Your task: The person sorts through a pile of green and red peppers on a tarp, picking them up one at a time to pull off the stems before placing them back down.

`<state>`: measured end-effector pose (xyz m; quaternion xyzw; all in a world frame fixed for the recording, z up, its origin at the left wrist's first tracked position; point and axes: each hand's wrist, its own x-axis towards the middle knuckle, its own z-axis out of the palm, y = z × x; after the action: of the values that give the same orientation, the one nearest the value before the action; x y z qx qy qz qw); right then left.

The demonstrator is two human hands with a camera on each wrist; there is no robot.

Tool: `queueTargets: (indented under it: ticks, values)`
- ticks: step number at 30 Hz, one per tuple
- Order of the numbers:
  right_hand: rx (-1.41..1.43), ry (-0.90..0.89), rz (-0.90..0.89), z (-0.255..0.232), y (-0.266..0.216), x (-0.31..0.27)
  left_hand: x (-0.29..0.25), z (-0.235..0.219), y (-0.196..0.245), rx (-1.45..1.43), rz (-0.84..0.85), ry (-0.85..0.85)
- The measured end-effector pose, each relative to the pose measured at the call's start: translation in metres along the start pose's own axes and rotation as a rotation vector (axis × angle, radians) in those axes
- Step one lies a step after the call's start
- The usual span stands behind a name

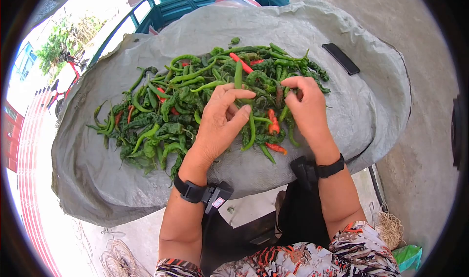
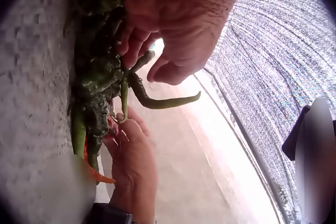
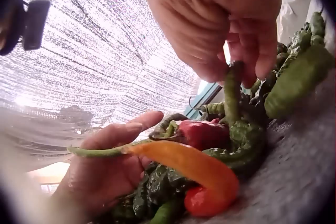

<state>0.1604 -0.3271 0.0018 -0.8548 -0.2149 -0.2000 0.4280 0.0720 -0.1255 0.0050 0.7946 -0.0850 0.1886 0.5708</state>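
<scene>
A broad heap of long green chili peppers, many wrinkled, lies on a grey sheet, with some red ones mixed in. At the heap's near right side, my left hand holds a curved green chili pepper between its curled fingers and thumb. To the right of it, my right hand reaches down into the peppers, its fingertips pinching the upper end of a green chili pepper. An orange-red chili pepper lies between the hands in the right wrist view.
A black phone lies on the sheet at the back right. Behind the sheet stands a blue-green metal cart frame. On the ground, bundles of string lie at the left and a green bag at the right.
</scene>
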Motion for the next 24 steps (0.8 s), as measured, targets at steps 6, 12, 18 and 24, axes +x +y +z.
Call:
queueTargets:
  ticks: [6,12,18,24]
  values:
    - [0.513,0.120,0.122,-0.002,-0.013,0.001,0.001,-0.001,-0.001,0.169,0.060,0.044]
    - [0.756,0.069,0.124,-0.011,-0.028,-0.003,0.002,0.003,-0.002,0.136,0.095,0.040]
    - [1.023,0.271,0.139,-0.019,-0.016,0.004,0.000,0.001,-0.005,0.055,0.015,0.015]
    - [0.954,0.321,-0.027,-0.022,-0.024,0.001,-0.001,-0.001,-0.005,-0.037,-0.054,-0.054]
